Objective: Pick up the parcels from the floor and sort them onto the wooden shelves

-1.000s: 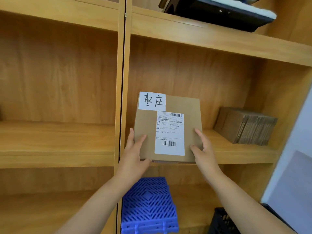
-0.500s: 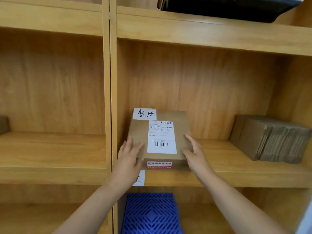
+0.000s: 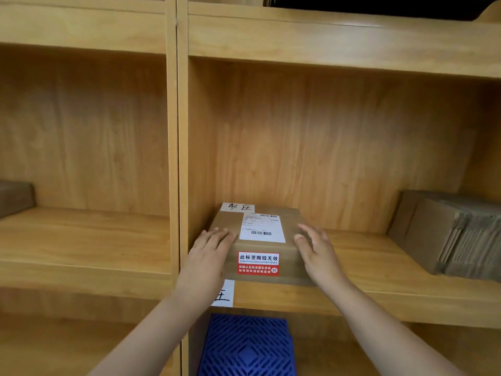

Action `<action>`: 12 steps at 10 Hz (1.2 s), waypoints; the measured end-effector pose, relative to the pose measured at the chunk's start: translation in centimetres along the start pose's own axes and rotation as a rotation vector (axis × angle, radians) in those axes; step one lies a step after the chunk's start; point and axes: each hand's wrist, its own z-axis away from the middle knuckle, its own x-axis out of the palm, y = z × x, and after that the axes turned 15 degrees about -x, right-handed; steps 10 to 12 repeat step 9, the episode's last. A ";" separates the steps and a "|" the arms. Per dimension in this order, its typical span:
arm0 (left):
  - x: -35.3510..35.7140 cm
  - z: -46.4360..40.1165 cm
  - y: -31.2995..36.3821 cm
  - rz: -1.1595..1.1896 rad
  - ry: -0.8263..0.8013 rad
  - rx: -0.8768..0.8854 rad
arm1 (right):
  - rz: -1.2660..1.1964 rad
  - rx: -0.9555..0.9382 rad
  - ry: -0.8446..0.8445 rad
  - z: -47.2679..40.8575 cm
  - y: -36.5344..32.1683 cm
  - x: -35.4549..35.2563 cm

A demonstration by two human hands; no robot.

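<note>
A brown cardboard parcel (image 3: 259, 263) lies flat on the wooden shelf (image 3: 366, 283) in the right-hand bay, close to the divider. It carries a white shipping label, a handwritten slip at its back edge and a red sticker on its front face. My left hand (image 3: 208, 253) rests flat on the parcel's top left corner, fingers stretched out. My right hand (image 3: 317, 248) is at the parcel's right edge with fingers spread, not curled around it.
A handwritten paper tag (image 3: 223, 294) hangs on the shelf's front edge under the parcel. A stack of flattened cartons (image 3: 447, 234) fills the shelf's right end. A blue lattice crate (image 3: 248, 346) sits one shelf down. Another brown box (image 3: 15, 196) shows at far left.
The parcel went from upright in both hands to lying flat on the shelf. My fingers have loosened from its sides, and the view has moved closer to the shelf.
</note>
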 end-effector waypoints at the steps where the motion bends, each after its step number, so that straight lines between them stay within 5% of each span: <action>1: 0.0 -0.2 0.1 -0.057 0.007 0.014 | 0.111 -0.078 -0.072 0.8 0.1 -0.3; 5: -0.9 -1.3 0.7 -0.210 -0.024 0.011 | 0.280 -0.153 -0.182 -0.3 0.2 0.1; 12: -2.8 2.0 -1.7 -0.169 -0.079 0.038 | 0.441 0.018 -0.132 3.6 -2.9 0.9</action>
